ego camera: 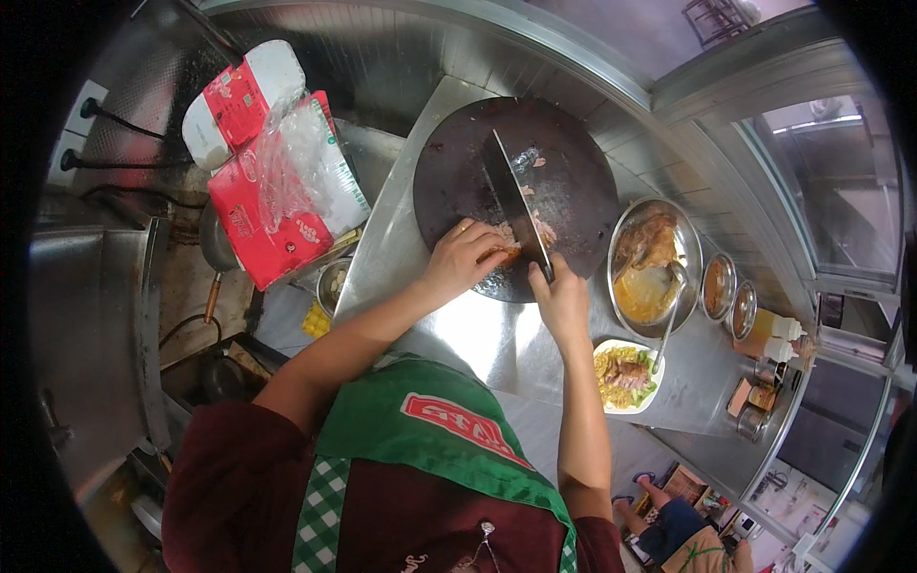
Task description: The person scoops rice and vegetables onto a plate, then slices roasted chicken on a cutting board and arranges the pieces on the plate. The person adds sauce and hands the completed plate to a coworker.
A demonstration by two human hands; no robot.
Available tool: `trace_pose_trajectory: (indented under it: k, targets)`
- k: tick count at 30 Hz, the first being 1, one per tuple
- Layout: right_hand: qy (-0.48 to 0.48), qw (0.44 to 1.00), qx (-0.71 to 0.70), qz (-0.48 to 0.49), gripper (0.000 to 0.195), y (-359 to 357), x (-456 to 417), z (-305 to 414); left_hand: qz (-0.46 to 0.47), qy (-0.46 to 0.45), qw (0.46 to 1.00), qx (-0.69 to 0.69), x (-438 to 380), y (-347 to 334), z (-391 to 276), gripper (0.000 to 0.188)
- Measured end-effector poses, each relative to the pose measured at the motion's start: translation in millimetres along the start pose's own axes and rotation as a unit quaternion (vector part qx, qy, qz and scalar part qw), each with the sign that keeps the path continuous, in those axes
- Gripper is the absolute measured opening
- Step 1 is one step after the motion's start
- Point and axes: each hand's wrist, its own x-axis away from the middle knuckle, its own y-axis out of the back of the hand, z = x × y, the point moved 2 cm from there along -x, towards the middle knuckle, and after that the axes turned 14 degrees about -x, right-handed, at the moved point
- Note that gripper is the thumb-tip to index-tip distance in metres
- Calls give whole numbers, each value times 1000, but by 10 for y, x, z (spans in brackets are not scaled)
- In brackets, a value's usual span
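My right hand grips the handle of a cleaver, its wide blade standing over a round dark chopping board. Left of the blade, my left hand rests with bent fingers on a piece of browned cooked meat. Cut meat lies on the blade's other side, and small scraps are scattered farther up the board. To the right, a steel bowl holds more cooked meat, yellowish liquid and a ladle. Below it, a white plate carries noodles, greens and sliced meat.
A red and white carton with clear plastic is at the left, near a wok and a small metal bowl. Sauce bowls and squeeze bottles line the right side. Another person is at the lower right.
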Motion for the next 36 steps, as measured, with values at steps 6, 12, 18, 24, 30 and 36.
trace_pose_trajectory:
  k: [6, 12, 18, 24, 30, 36]
  targets:
    - [60, 987, -102, -108, 16, 596, 154, 650, 7, -10, 1000, 10, -57, 52, 46, 20]
    - [114, 963, -180, -168, 15, 743, 316, 890, -5, -23, 999, -35, -21, 149, 104, 23]
    - [146, 981, -71, -110, 14, 348, 220, 685, 9, 6, 1000, -10, 35, 101, 228, 23]
    - [-11, 1000, 26, 8, 28, -128, -49, 7, 1, 9, 1000, -10, 115, 67, 254, 20]
    - [86, 989, -92, -82, 14, 304, 253, 761, 0, 49, 999, -9, 141, 153, 188, 19]
    - [-18, 997, 80, -5, 24, -146, 213, 181, 22, 26, 999, 16, 247, 193, 99, 20]
